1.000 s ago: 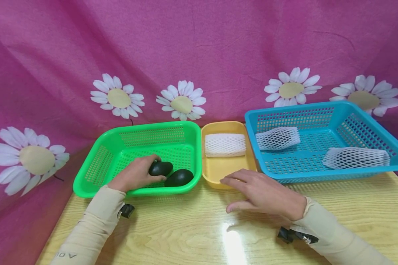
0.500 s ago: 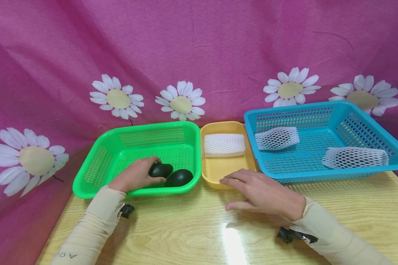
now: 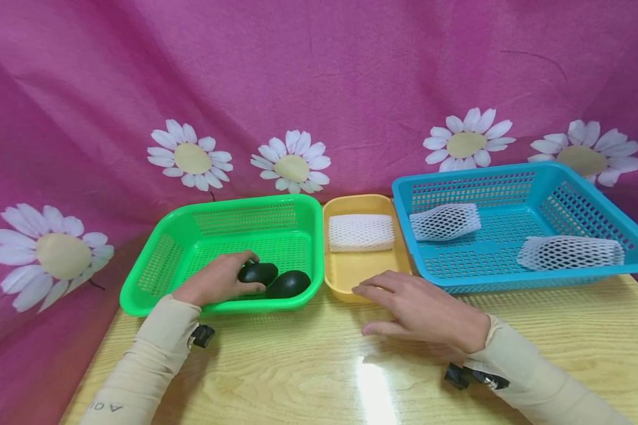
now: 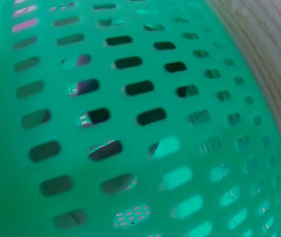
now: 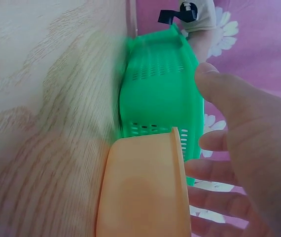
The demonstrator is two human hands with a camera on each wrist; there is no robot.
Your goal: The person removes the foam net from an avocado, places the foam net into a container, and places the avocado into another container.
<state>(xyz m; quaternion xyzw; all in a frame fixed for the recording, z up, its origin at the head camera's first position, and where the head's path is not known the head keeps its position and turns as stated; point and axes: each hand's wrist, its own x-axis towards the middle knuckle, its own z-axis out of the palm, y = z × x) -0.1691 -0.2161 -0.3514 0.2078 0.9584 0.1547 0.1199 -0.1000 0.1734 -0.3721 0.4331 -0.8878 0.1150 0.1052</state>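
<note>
Two dark, smooth avocados lie side by side in the front right part of the green basket (image 3: 138, 295). My left hand (image 3: 220, 280) reaches over the basket's front rim and holds the left avocado (image 3: 259, 273), thumb in front and fingers behind. Close against it is the other avocado (image 3: 289, 284). In the left wrist view the basket's slotted wall (image 4: 145, 103) hides the hand. My right hand (image 3: 425, 307) hovers with relaxed, spread fingers at the front rim of the yellow tray (image 3: 358, 277), holding nothing. A stack of white foam net sleeves (image 3: 360, 232) lies in that tray.
A blue basket (image 3: 489, 280) stands at the right, with two white foam nets inside, one at its left (image 3: 445, 222) and another at its front right (image 3: 571, 254). Behind the wooden table (image 3: 298, 366) hangs a pink flowered cloth (image 3: 351, 71). The three containers stand in a row.
Almost nothing has moved. My left hand stays on the same avocado, and my right hand keeps its place by the yellow tray. The view shifts very slightly.
</note>
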